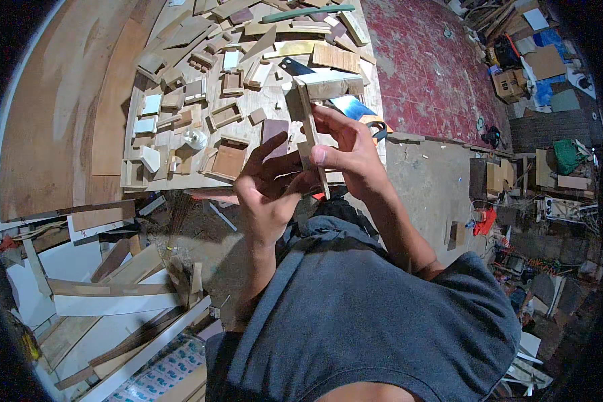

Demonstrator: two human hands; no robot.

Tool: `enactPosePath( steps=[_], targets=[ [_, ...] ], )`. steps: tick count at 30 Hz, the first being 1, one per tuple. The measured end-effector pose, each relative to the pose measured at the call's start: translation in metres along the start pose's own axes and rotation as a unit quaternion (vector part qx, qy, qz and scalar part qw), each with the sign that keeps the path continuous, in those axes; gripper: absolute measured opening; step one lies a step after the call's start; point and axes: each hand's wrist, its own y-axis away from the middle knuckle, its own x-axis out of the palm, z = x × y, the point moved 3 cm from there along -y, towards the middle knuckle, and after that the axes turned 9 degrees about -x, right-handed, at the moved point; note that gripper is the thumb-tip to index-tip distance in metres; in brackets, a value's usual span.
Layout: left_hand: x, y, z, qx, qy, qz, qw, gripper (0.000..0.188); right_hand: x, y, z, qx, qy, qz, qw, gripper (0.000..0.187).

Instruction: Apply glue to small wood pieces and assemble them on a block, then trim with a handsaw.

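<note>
Carefully, I'd judge, the right hand (352, 151) should keep its thumb and fingers pinched on the thin wooden strip (309, 130) held upright above the near edge of the workbench (261, 107), while the left hand (268, 191), fingers curled, steadies its lower end.

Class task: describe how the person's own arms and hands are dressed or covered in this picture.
Both forearms are bare. The left hand and right hand wear no gloves; no rings or watch show. A grey short-sleeved shirt covers the upper arms.
</note>
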Motion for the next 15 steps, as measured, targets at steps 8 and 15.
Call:
enactPosePath(
  steps=[8, 15],
  targets=[
    [0.008, 0.002, -0.006, -0.002, 0.015, -0.01, 1.0, 0.057, -0.006, -0.004, -0.001, 0.002, 0.019, 0.002, 1.0, 0.088],
    [0.005, -0.003, 0.004, 0.023, 0.041, -0.032, 0.998, 0.049, -0.005, -0.004, 0.005, -0.006, 0.0, -0.019, 1.0, 0.089]
  ],
)
